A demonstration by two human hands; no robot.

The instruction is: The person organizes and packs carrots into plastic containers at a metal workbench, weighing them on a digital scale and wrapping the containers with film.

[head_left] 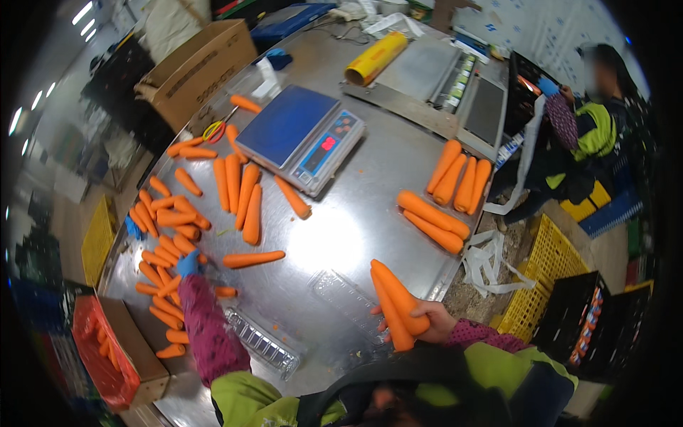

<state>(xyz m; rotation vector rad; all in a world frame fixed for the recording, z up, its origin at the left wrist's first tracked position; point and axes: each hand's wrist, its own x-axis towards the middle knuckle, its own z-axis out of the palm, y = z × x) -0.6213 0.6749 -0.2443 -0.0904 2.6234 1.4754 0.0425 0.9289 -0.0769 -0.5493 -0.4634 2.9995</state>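
Observation:
My left hand (188, 264), in a blue glove, is down in a loose pile of carrots (169, 218) at the table's left. Its fingers are bunched against a carrot (169, 286) and partly hidden by the hand itself. At the lower right, my bare right hand (435, 322) is wrapped round a few large carrots (400, 302), held tilted together. Just left of them lies a clear plastic tray (345, 299). Another clear tray (263, 344) lies near my left forearm. A single carrot (253, 259) rests apart from the pile.
A blue-topped scale (292, 132) stands mid-table, with scissors (214, 131) beside it. Behind it is a wrapping machine (420, 71) with a yellow film roll (376, 58). Grouped carrots (459, 176) lie right. A red-lined box (121, 349) is lower left; a co-worker (597, 114) is far right.

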